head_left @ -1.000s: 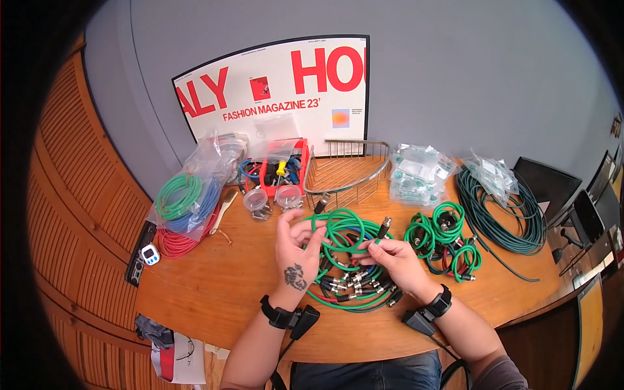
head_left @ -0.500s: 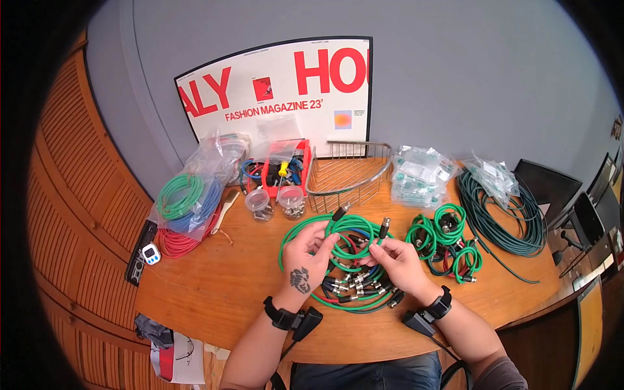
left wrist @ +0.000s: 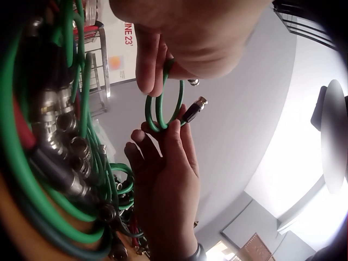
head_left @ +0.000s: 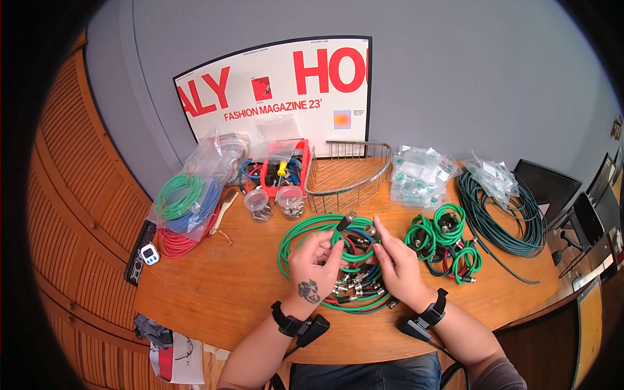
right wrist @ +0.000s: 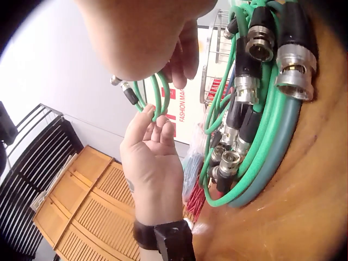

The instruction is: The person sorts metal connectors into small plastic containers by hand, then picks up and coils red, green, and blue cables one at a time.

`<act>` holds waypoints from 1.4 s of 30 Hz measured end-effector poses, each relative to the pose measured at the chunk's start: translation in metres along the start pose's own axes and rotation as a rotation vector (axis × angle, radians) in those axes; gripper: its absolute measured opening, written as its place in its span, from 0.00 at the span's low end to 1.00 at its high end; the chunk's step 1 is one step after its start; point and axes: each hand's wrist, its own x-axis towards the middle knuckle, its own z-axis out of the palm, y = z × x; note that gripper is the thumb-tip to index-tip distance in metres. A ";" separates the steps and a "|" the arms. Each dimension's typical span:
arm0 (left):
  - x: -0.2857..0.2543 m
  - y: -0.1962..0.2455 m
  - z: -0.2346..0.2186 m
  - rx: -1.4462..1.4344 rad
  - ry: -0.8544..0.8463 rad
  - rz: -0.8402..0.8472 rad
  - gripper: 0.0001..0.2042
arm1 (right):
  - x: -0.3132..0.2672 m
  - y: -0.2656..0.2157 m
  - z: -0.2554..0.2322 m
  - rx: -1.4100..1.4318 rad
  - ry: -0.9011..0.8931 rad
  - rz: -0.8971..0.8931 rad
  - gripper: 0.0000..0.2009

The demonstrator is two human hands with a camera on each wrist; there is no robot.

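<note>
Between both hands, above a pile of cables (head_left: 292, 235), is a small coil of green cable (left wrist: 159, 111) with black and metal BNC plugs at its ends. My left hand (head_left: 314, 268) pinches one side of the coil between thumb and fingers, near a plug (head_left: 344, 223) that points up. On the opposite side my right hand (head_left: 404, 268) holds the loops with thumb and fingertips, its index finger stretched upward. Another plug (left wrist: 191, 112) stands out by the right fingertips in the left wrist view. Beneath, the pile shows green, red and blue cables with many metal connectors (right wrist: 296, 70).
Several small coiled green cables (head_left: 422, 237) lie right of the pile, before a big dark green coil (head_left: 533, 227). Behind stand a wire basket (head_left: 348, 188), a red bin (head_left: 302, 169), small tubs (head_left: 290, 205) and clear bags (head_left: 422, 175). Bagged coils (head_left: 179, 198) lie left.
The left hand has moved down and to the right with the coil, drawing closer to the right hand. The right hand's fingers have straightened upward, and its plug has tilted.
</note>
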 end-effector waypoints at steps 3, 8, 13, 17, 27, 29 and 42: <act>-0.004 0.006 0.002 0.030 -0.016 0.054 0.09 | 0.001 0.003 -0.002 -0.168 -0.036 -0.056 0.26; -0.006 0.001 0.003 0.170 -0.063 0.203 0.09 | 0.002 0.000 -0.005 -0.088 -0.038 0.107 0.26; -0.004 0.001 0.001 0.004 -0.034 0.073 0.11 | 0.003 -0.001 -0.004 0.102 -0.009 0.135 0.25; -0.002 0.000 0.000 -0.058 -0.038 0.007 0.11 | 0.001 0.013 -0.005 0.018 -0.065 0.059 0.21; -0.001 -0.001 0.004 -0.134 -0.008 0.003 0.10 | -0.001 0.000 -0.002 0.293 0.119 0.107 0.21; -0.001 -0.003 0.005 -0.153 -0.013 0.009 0.10 | 0.001 0.003 -0.003 0.091 0.077 0.014 0.21; -0.006 -0.001 0.007 -0.038 -0.093 0.045 0.12 | 0.001 0.010 0.000 0.526 0.165 0.393 0.14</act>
